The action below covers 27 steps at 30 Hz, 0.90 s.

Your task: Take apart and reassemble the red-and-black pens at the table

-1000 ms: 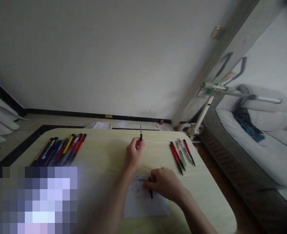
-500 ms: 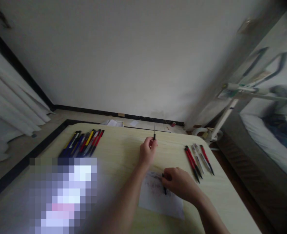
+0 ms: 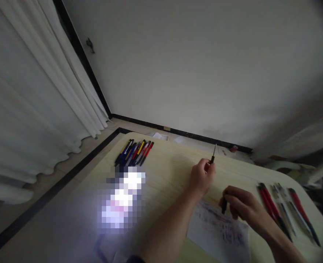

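Note:
My left hand [image 3: 203,175] is closed around a slim black stick with a thin grey tip [image 3: 213,157], which points up and away, above the far part of the table. Its exact kind is not clear. To the right and nearer, my right hand [image 3: 240,204] pinches a short black pen-like piece [image 3: 224,205]. That piece points down over a white sheet of paper [image 3: 205,232] bearing dark and reddish marks; whether it touches the paper I cannot tell. My fingers hide part of both held things.
Several red and clear pens [image 3: 271,204] lie on the right of the pale wooden table [image 3: 172,164]. A pile of blue, yellow and red pens [image 3: 135,151] lies at the far left. Nearer is a bright pixelated patch [image 3: 123,201]. A white curtain [image 3: 40,91] hangs at left.
The view has turned left, so the table and both hands appear farther right. Both hands keep hold of their black pieces. My right hand's piece sits nearer the paper's upper edge.

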Each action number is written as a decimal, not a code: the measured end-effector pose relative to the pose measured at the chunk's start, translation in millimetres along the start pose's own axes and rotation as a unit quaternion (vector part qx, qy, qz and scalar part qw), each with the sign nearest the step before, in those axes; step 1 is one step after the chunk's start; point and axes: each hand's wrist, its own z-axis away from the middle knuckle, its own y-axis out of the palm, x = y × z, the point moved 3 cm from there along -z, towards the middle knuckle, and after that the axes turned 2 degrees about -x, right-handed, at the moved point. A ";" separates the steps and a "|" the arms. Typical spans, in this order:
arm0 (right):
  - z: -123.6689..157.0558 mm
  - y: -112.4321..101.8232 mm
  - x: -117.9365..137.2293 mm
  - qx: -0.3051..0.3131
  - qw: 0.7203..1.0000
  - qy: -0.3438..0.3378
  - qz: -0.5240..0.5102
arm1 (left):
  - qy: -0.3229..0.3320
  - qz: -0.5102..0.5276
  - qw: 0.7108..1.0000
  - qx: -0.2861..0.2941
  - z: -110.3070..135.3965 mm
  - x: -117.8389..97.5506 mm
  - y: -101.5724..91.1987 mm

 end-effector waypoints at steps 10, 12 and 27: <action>-32.6 -17.5 -11.4 -0.116 0.932 -0.046 -0.341 | -0.046 0.117 0.992 0.020 -10.0 -11.7 -4.4; -35.5 -18.9 -16.3 -0.132 0.913 -0.062 -0.381 | -0.050 0.120 0.991 0.029 -11.1 -13.4 -4.0; -12.1 -56.4 -17.5 -0.391 0.898 -0.142 -0.146 | -0.087 0.079 0.993 0.017 -11.2 -19.4 -3.1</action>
